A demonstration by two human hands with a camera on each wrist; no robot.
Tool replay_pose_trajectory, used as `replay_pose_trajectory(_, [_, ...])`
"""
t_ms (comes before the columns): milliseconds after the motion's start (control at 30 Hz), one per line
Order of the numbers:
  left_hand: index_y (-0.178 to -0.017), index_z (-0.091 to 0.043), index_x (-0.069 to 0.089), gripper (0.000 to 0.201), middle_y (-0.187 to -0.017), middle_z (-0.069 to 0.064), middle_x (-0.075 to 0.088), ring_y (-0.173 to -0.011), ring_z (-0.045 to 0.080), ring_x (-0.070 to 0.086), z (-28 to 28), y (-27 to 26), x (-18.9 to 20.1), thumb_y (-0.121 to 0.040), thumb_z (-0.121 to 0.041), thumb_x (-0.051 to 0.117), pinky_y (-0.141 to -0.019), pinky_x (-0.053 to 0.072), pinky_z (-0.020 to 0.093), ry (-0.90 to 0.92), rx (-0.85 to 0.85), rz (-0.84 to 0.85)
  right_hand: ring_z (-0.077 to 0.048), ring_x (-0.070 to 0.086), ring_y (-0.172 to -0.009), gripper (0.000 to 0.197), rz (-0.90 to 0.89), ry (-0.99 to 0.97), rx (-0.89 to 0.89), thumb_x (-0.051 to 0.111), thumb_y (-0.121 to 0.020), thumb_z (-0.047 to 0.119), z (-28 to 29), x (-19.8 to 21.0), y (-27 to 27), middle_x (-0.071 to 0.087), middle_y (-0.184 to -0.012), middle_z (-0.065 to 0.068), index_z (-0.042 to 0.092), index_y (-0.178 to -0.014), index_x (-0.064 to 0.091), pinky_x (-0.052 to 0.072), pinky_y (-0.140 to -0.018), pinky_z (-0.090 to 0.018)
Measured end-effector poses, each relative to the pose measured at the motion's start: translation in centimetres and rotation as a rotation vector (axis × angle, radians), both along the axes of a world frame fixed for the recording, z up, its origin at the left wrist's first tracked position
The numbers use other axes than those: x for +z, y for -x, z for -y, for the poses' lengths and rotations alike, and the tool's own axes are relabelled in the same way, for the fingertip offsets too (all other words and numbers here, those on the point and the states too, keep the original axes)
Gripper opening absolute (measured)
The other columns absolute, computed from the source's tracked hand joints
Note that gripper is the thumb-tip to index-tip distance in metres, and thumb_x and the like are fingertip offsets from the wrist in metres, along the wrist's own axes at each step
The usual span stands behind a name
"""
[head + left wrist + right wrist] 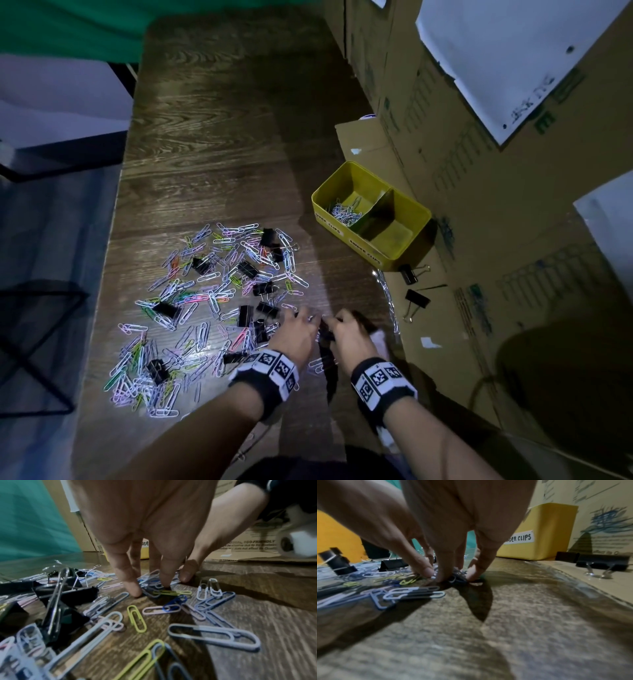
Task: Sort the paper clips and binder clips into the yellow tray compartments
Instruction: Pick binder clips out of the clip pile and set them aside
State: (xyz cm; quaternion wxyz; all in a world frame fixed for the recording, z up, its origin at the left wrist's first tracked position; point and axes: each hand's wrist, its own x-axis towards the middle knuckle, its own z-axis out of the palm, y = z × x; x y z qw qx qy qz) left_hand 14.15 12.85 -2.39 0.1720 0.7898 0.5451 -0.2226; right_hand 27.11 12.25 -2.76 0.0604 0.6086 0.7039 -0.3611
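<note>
Gathering a small bunch of paper clips [455, 576] at the near edge of the table [212, 137], a person brings both hands together, fingertips down on the wood. The right hand [349, 334] curls its fingers [443, 573] around the little dark cluster, pinching it against the surface; the left hand [296, 334] stands beside it with fingers [132, 586] nearly straight, tips pressed among loose clips as if raking them toward the other hand. Working from both sides looks like a way to scoop several flat clips at once rather than lift them singly.

The main spread of coloured paper clips [205, 301] and black binder clips [262, 289] lies to the left of the hands, still mixed. The yellow tray [411, 209] sits well apart, further back on the right, on flattened cardboard [428, 329]. Its left compartment, labelled for paper clips, holds a small heap [346, 212]; the right one, labelled for binder clips, appears empty. Two binder clips [412, 286] lie on the cardboard just in front of the tray. Most of the sorting seems yet to be done.
</note>
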Motion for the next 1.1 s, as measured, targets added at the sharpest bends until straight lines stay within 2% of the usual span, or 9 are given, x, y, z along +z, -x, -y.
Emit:
replay_pose_trajectory(267, [-0.142,-0.012,0.029,0.061,-0.138,0.015,0.043,-0.118,0.032,0.050,-0.5,1.6,-0.5,-0.088,0.005,0.049,-0.097,0.046,0.037,0.108,-0.007,0.201,-0.018,0.059,-0.104,0.034,-0.051,-0.016,0.024,0.044,-0.096,0.010,-0.2,-1.1,-1.6,0.055,-0.122,-0.002,0.019,-0.127,0.054,0.040,-0.071,-0.019])
replay_pose_trajectory(367, [-0.136,-0.012,0.039,0.049,-0.125,0.013,0.054,-0.107,0.028,0.058,-0.8,2.0,-1.1,-0.090,0.003,0.047,-0.089,0.050,0.031,0.124,0.077,0.269,-0.016,0.059,-0.106,0.028,-0.057,0.009,-0.087,0.048,-0.096,0.024,0.0,-1.5,-2.0,0.059,-0.121,0.005,0.028,-0.123,0.057,0.039,-0.098,-0.036])
replay_pose_trajectory(433, [-0.125,-0.011,0.050,0.030,-0.109,0.010,0.062,-0.092,0.023,0.063,-1.1,2.2,-0.9,-0.095,-0.008,0.045,-0.078,0.052,0.024,0.151,0.175,0.328,-0.017,0.061,-0.105,0.025,-0.121,0.018,-0.176,0.056,-0.092,0.030,-0.2,-1.9,-2.2,0.063,-0.120,0.006,0.029,-0.116,0.063,0.040,-0.101,-0.045])
replay_pose_trajectory(600, [-0.120,-0.019,0.058,0.026,-0.090,0.002,0.066,-0.068,0.010,0.059,-1.7,2.9,0.1,-0.096,-0.021,0.049,-0.058,0.041,0.014,0.160,0.288,0.477,-0.007,0.063,-0.091,0.027,-0.389,0.130,-0.431,0.068,-0.084,0.019,-1.0,-2.7,-3.3,0.070,-0.109,0.000,0.016,-0.111,0.068,0.049,-0.085,-0.019])
replay_pose_trajectory(667, [-0.120,-0.018,0.059,0.027,-0.089,0.005,0.069,-0.065,0.012,0.062,-1.9,3.6,0.5,-0.094,-0.023,0.052,-0.060,0.049,0.020,0.211,0.397,0.554,-0.008,0.063,-0.088,0.027,-0.501,0.130,-0.556,0.071,-0.082,0.015,-1.3,-2.7,-3.6,0.070,-0.105,-0.001,0.012,-0.108,0.069,0.047,-0.082,-0.018])
replay_pose_trajectory(767, [-0.095,-0.011,0.061,0.010,-0.076,0.010,0.067,-0.068,0.021,0.070,-2.4,4.6,1.2,-0.090,-0.020,0.058,-0.063,0.058,0.035,0.349,0.654,0.737,-0.010,0.065,-0.088,0.025,-0.661,0.126,-0.692,0.072,-0.079,0.008,-2.0,-1.6,-3.8,0.069,-0.099,-0.001,0.010,-0.104,0.070,0.047,-0.076,-0.013])
replay_pose_trajectory(900, [-0.075,-0.005,0.057,0.013,-0.065,0.008,0.065,-0.054,0.016,0.063,-4.7,5.4,3.6,-0.085,-0.011,0.063,-0.058,0.052,0.031,0.390,0.820,0.954,-0.011,0.068,-0.082,0.024,-0.843,0.086,-0.795,0.074,-0.076,0.005,-3.0,0.8,-4.0,0.071,-0.096,-0.004,0.027,-0.086,0.070,0.056,-0.076,-0.024])
replay_pose_trajectory(1000, [-0.083,0.011,0.056,0.019,-0.064,0.011,0.062,-0.051,0.016,0.059,-8.0,4.9,6.2,-0.085,-0.007,0.063,-0.057,0.050,0.028,0.399,0.811,1.086,0.001,0.068,-0.071,0.023,-0.898,-0.064,-0.800,0.073,-0.075,0.001,-4.0,3.1,-4.0,0.071,-0.089,-0.002,0.014,-0.093,0.070,0.053,-0.066,-0.014])
replay_pose_trajectory(1100, [-0.092,0.015,0.057,0.018,-0.064,0.012,0.060,-0.046,0.011,0.056,-12.3,3.3,8.6,-0.085,-0.001,0.060,-0.046,0.048,0.018,0.313,0.744,1.155,-0.001,0.069,-0.071,0.024,-0.979,-0.191,-0.814,0.073,-0.074,-0.003,-5.2,5.8,-4.1,0.072,-0.081,0.006,0.017,-0.088,0.070,0.054,-0.065,-0.015])
